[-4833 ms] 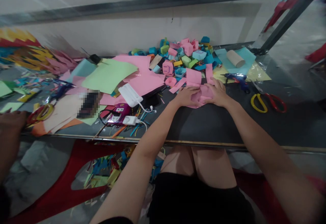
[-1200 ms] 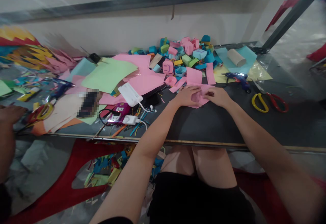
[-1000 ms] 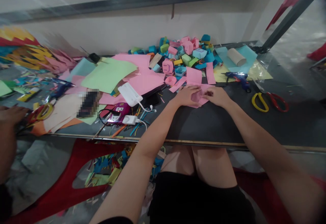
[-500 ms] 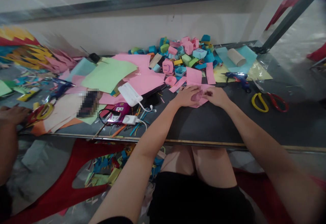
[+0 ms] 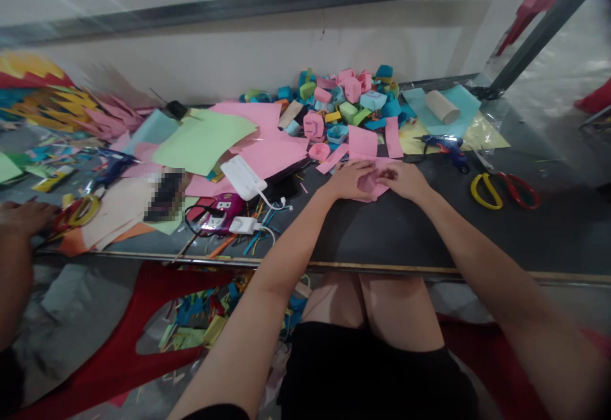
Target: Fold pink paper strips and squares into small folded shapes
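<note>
Hands [image 5: 352, 180] touch pink paper [image 5: 367, 184]; scissors [image 5: 502, 175] lie right.

No text, label, brand, number or sign can be read. Purple marks show on a pink paper piece [image 5: 314, 125] in the upper middle of the frame, and faint marks on a light blue paper piece [image 5: 373, 100] to its upper right; both are too small and blurred to make out.
</note>
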The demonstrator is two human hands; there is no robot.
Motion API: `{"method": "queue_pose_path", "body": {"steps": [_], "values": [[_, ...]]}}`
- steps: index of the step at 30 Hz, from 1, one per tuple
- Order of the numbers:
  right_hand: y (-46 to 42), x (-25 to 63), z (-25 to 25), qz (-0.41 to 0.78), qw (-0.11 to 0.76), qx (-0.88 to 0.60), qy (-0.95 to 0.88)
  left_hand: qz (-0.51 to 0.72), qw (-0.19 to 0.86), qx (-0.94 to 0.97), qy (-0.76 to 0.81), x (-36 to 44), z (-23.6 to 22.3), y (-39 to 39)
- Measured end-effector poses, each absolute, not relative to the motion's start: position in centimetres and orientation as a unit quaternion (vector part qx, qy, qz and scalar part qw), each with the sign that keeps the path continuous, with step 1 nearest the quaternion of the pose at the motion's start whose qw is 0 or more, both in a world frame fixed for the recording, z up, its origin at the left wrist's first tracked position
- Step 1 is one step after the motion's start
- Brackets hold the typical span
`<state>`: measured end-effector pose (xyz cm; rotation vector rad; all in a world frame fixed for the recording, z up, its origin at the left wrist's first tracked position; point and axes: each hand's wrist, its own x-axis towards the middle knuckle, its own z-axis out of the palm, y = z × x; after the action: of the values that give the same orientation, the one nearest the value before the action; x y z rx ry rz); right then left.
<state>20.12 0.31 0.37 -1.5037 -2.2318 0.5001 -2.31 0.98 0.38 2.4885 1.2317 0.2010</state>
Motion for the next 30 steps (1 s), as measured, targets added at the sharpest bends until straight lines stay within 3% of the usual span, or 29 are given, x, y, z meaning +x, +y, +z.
{"method": "queue_pose_path", "body": {"steps": [30], "values": [[-0.14,19.32,-0.08,0.112,0.206,-0.525,-0.818,0.098,0.177,0.860,0.468,-1.61,0.89,-0.03]]}}
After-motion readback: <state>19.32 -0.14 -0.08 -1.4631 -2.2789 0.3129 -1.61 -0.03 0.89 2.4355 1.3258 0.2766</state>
